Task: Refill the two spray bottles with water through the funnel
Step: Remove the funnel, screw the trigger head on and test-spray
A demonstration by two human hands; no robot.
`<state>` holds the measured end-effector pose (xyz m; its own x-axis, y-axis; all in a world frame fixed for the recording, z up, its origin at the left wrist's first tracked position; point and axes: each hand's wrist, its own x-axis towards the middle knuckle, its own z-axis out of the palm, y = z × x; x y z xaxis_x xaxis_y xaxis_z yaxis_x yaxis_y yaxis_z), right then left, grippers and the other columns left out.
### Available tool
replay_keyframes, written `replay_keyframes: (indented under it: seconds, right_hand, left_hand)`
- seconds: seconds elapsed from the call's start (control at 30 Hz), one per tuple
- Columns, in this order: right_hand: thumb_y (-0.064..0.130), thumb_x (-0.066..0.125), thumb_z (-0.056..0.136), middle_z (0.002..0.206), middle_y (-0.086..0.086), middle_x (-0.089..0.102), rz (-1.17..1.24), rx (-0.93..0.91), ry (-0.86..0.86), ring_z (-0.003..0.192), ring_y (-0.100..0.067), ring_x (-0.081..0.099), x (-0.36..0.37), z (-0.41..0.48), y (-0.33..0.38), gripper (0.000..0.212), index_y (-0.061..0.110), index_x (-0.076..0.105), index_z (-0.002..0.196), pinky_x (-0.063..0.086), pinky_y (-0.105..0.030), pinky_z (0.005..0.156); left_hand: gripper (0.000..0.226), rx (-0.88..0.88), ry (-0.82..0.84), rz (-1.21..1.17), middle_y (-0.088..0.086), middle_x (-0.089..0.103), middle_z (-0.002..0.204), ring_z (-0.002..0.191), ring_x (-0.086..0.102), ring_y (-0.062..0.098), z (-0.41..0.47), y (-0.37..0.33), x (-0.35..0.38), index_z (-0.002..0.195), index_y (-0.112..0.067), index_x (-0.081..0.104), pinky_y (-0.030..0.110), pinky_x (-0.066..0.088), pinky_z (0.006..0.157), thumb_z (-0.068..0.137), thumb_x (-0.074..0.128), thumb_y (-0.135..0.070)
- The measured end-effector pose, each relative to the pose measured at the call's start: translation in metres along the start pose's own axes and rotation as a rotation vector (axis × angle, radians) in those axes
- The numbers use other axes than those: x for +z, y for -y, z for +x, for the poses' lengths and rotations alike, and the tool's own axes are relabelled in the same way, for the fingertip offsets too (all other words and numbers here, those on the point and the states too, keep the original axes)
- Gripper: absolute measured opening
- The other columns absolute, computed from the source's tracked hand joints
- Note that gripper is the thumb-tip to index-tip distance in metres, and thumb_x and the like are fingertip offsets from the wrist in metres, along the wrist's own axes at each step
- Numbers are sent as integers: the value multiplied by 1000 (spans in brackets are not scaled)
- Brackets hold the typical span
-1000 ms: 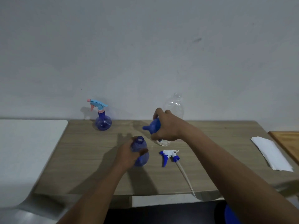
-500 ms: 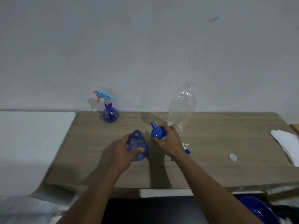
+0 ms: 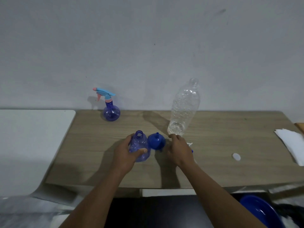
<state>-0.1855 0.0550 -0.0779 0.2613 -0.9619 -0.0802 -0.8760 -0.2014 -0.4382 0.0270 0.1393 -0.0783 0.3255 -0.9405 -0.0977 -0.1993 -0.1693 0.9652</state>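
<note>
My left hand [image 3: 126, 153] grips an open, capless blue spray bottle [image 3: 139, 145] standing on the wooden table [image 3: 213, 170]. Right beside it a blue funnel [image 3: 156, 143] rests wide end down, spout pointing up. My right hand [image 3: 179, 148] hovers just right of the funnel with its fingers apart and empty, fingertips near the base of a tall clear plastic bottle [image 3: 184, 109]. A second blue spray bottle [image 3: 111, 111] with a light-blue and pink trigger head stands by the wall. The removed trigger head [image 3: 189, 144] is mostly hidden behind my right hand.
A small white cap [image 3: 236, 156] lies to the right on the wood. Folded white paper [image 3: 291, 145] sits at the right edge. A white surface [image 3: 32, 137] adjoins the table on the left. A blue basin [image 3: 261, 211] is below at bottom right.
My right hand carried the funnel down from near the clear bottle, set it beside the open spray bottle and let go. The camera tilted, showing more of the clear bottle.
</note>
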Motion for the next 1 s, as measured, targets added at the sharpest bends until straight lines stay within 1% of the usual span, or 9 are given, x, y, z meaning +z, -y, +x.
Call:
replay_keyframes:
  seconds: [0.17, 0.37, 0.47, 0.53, 0.67, 0.77, 0.87, 0.93, 1.0]
  right_hand:
    - [23, 54, 97, 135, -11, 51, -254, 139, 56, 124, -36, 47, -8, -5, -39, 47, 19, 43, 142, 46, -47, 97]
    - [21, 61, 93, 123, -15, 49, -78, 195, 135, 105, -34, 59, -15, 0, -50, 30, 9, 59, 120, 50, -39, 85]
    - [26, 70, 86, 115, -13, 57, 21, 152, 137, 86, -22, 50, -33, -10, -41, 27, 13, 60, 107, 42, -31, 72]
    - [26, 73, 84, 107, -13, 64, 114, 86, 67, 83, -21, 55, -56, -20, -26, 29, 17, 61, 108, 39, -28, 68]
    - [20, 75, 85, 100, 1, 68, 342, -46, -150, 79, -13, 68, -121, -42, 32, 31, 22, 63, 114, 53, -27, 68]
    - [19, 75, 88, 99, 9, 65, 558, -166, -318, 74, -2, 67, -168, -56, 80, 28, 23, 63, 113, 51, -12, 62]
    - [15, 74, 90, 104, 8, 64, 703, -287, -432, 78, 3, 65, -196, -65, 116, 29, 20, 62, 116, 52, -13, 65]
    - [15, 73, 91, 106, 9, 63, 761, -346, -471, 80, 1, 65, -204, -66, 133, 30, 17, 60, 118, 54, -15, 66]
    - [14, 73, 91, 108, 8, 62, 774, -394, -496, 82, -1, 65, -206, -65, 144, 31, 16, 59, 120, 57, -20, 69]
  left_hand:
    - [64, -28, 6, -49, -5, 71, 116, 109, 68, 16, -2, 2, 5, 127, -23, 63, 39, 54, 97, 70, 89, -11]
    - [62, -4, 23, -53, -5, 71, 116, 107, 67, 11, -9, -3, 10, 129, -19, 61, 29, 53, 92, 73, 86, -8]
    - [60, 1, 38, -52, -5, 71, 114, 104, 67, 10, -13, -4, 13, 127, -21, 62, 26, 53, 90, 74, 85, -7]
    - [62, 13, 50, -48, -5, 71, 115, 105, 67, 12, -16, -5, 15, 128, -23, 62, 30, 54, 91, 73, 87, -12]
    - [71, -7, 46, -52, -4, 73, 110, 100, 69, 10, -23, -12, 22, 122, -26, 65, 23, 54, 83, 56, 88, -33]
    - [47, -19, 22, -59, -13, 75, 89, 84, 69, 2, -27, -15, 28, 98, -40, 65, 15, 51, 73, 58, 85, -25]
    - [54, -30, 45, -25, -20, 68, 88, 85, 62, -5, -26, -17, 27, 98, -43, 59, 11, 50, 73, 70, 88, -7]
    - [54, -48, 57, -53, -17, 67, 100, 95, 64, 5, -25, -19, 26, 107, -34, 61, 26, 54, 87, 73, 83, 3]
    - [43, -95, 38, -187, -9, 68, 100, 100, 63, 18, -24, -21, 24, 104, -23, 66, 33, 58, 83, 80, 72, 13]
